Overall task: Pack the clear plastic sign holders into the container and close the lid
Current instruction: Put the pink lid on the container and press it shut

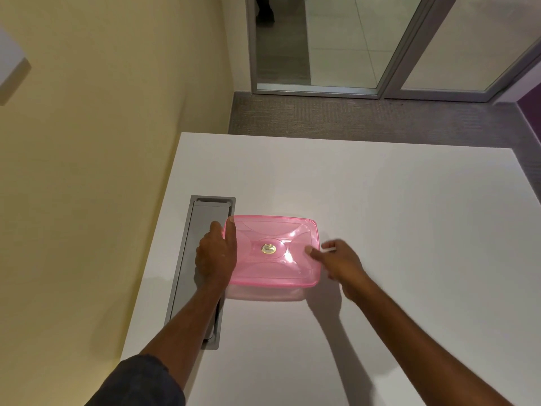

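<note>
A pink lid (273, 250) sits on a clear container (263, 294) on the white counter (380, 215). The left hand (216, 253) grips the lid's nine o'clock edge, thumb on top. The right hand (336, 262), slightly blurred, touches the three o'clock edge. A grey cable tray (202, 230) lies at nine o'clock, under the left hand.

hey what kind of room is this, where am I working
Probably an office or small meeting room. The white table has a grey built-in cable hatch, the floor is grey carpet, and a metal-framed glass door opens onto a tiled corridor.
</note>
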Demonstrator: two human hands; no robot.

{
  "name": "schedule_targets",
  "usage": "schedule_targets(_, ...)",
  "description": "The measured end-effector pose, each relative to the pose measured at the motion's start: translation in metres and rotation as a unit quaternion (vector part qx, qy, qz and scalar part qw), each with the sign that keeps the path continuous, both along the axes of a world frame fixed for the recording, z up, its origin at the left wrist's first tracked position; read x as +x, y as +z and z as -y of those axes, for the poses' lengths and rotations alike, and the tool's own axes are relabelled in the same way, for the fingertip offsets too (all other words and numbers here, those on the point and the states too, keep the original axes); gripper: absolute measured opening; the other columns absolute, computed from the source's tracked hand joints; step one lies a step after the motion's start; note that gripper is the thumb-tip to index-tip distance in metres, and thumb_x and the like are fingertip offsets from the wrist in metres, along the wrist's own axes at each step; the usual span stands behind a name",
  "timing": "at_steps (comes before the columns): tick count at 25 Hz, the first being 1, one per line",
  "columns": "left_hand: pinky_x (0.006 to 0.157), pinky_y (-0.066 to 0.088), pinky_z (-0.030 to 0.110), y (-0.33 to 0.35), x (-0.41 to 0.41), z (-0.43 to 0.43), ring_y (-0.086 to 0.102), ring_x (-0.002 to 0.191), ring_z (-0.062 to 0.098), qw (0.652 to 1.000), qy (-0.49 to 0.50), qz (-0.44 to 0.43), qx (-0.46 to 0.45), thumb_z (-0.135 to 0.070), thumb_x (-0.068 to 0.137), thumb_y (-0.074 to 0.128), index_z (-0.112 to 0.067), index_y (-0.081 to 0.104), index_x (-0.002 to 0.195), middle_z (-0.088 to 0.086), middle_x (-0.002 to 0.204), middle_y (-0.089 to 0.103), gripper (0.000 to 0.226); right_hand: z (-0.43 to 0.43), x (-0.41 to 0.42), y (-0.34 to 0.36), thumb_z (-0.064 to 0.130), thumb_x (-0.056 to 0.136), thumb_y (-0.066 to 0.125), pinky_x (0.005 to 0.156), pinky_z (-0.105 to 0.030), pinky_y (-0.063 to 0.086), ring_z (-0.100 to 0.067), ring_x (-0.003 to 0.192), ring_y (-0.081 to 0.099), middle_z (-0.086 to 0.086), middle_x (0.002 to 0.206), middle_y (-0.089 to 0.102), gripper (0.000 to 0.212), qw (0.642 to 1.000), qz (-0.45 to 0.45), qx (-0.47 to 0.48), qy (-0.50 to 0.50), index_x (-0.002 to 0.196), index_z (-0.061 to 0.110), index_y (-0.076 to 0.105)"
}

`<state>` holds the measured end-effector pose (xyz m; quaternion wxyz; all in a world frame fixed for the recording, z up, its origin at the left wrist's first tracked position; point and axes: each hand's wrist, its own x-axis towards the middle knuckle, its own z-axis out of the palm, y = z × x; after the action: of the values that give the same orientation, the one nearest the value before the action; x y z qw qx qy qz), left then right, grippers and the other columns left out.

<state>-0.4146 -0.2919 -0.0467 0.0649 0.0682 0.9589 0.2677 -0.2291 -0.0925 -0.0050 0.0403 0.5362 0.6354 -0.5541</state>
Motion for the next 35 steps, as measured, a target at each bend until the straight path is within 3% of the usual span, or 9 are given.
schedule_targets(3, 0.061, 0.052, 0.037, -0.001, -0.001, 0.002, 0.062, 0.069, 0.035, 0.999, 0.016, 0.014, 0.038, -0.07, 0.106, 0.029, -0.023, 0.045, 0.074, 0.01, 0.076, 0.066, 0.06, -0.029, -0.043, -0.006, 0.043, 0.085, 0.085, 0.087, -0.048, 0.063, -0.022, 0.091, 0.072, -0.005, 0.102, 0.075, 0.039, 0.996, -0.046, 0.07, 0.015, 0.107, 0.014, 0.073)
schedule_targets(8, 0.056, 0.038, 0.032, 0.002, -0.004, 0.005, 0.055, 0.061, 0.023, 0.994, 0.034, 0.058, 0.082, -0.072, 0.104, 0.034, -0.014, 0.046, 0.067, 0.003, 0.066, 0.06, 0.07, -0.065, -0.076, -0.028, 0.012, 0.08, 0.091, 0.094, -0.061, 0.06, -0.03, 0.079, 0.065, -0.02, 0.087, 0.07, 0.036, 0.998, -0.011, -0.056, -0.003, 0.098, -0.012, 0.072)
schedule_targets(12, 0.054, 0.037, 0.032, -0.003, -0.007, 0.006, 0.051, 0.057, 0.02, 0.993, 0.02, 0.05, 0.105, -0.069, 0.106, 0.033, -0.014, 0.046, 0.065, 0.002, 0.061, 0.056, 0.071, -0.073, -0.085, -0.043, 0.009, 0.078, 0.092, 0.09, -0.056, 0.063, -0.029, 0.079, 0.065, -0.018, 0.088, 0.07, 0.044, 0.998, 0.021, -0.061, -0.008, 0.107, -0.018, 0.071)
schedule_targets(14, 0.056, 0.038, 0.032, -0.005, -0.008, 0.007, 0.054, 0.06, 0.022, 0.994, 0.013, 0.047, 0.101, -0.07, 0.106, 0.031, -0.016, 0.047, 0.065, 0.002, 0.062, 0.057, 0.07, -0.074, -0.087, -0.042, 0.007, 0.079, 0.092, 0.077, -0.045, 0.062, -0.027, 0.078, 0.062, -0.016, 0.087, 0.069, 0.043, 0.998, 0.02, -0.066, -0.005, 0.11, -0.016, 0.071)
schedule_targets(19, 0.074, 0.044, 0.038, 0.009, -0.009, -0.003, 0.061, 0.083, 0.028, 0.996, 0.018, 0.082, -0.006, -0.064, 0.108, 0.025, -0.012, 0.064, 0.095, 0.006, 0.088, 0.064, 0.067, -0.062, -0.066, -0.013, 0.033, 0.073, 0.095, 0.069, -0.04, 0.054, -0.029, 0.073, 0.058, -0.013, 0.08, 0.06, 0.048, 0.999, -0.028, -0.011, 0.033, 0.086, -0.004, 0.066)
schedule_targets(23, 0.071, 0.046, 0.038, 0.018, -0.033, -0.018, 0.063, 0.084, 0.031, 0.999, -0.034, 0.009, 0.004, -0.055, 0.106, 0.038, -0.013, 0.062, 0.098, 0.01, 0.095, 0.065, 0.049, -0.007, -0.009, 0.008, 0.052, 0.069, 0.095, 0.082, -0.044, 0.066, -0.022, 0.087, 0.072, 0.0, 0.1, 0.067, 0.064, 0.999, 0.024, 0.026, 0.002, 0.108, 0.015, 0.06)
schedule_targets(27, 0.078, 0.051, 0.042, 0.019, -0.055, -0.049, 0.07, 0.097, 0.042, 0.996, -0.068, 0.034, -0.038, -0.056, 0.11, 0.03, -0.007, 0.076, 0.099, 0.019, 0.101, 0.074, 0.069, 0.031, 0.039, -0.005, 0.032, 0.085, 0.089, 0.083, -0.055, 0.067, -0.032, 0.07, 0.076, -0.018, 0.079, 0.07, 0.04, 0.997, -0.001, -0.07, -0.045, 0.081, 0.0, 0.065)
schedule_targets(30, 0.099, 0.051, 0.05, 0.007, -0.066, -0.05, 0.065, 0.117, 0.047, 0.99, -0.071, 0.11, -0.046, -0.05, 0.112, 0.027, -0.001, 0.074, 0.115, 0.027, 0.122, 0.072, 0.067, 0.038, 0.045, -0.01, 0.022, 0.092, 0.083, 0.083, -0.044, 0.068, -0.026, 0.066, 0.074, -0.023, 0.08, 0.075, 0.033, 0.984, -0.039, -0.127, -0.122, 0.09, -0.01, 0.072)
schedule_targets(35, 0.101, 0.049, 0.051, -0.002, -0.071, -0.05, 0.063, 0.118, 0.049, 0.99, -0.095, 0.107, -0.013, -0.039, 0.115, 0.028, 0.008, 0.072, 0.112, 0.032, 0.12, 0.071, 0.064, 0.039, 0.039, -0.021, 0.017, 0.095, 0.08, 0.09, -0.049, 0.066, -0.026, 0.067, 0.072, -0.019, 0.074, 0.076, 0.024, 0.982, -0.025, -0.128, -0.134, 0.082, -0.002, 0.073)
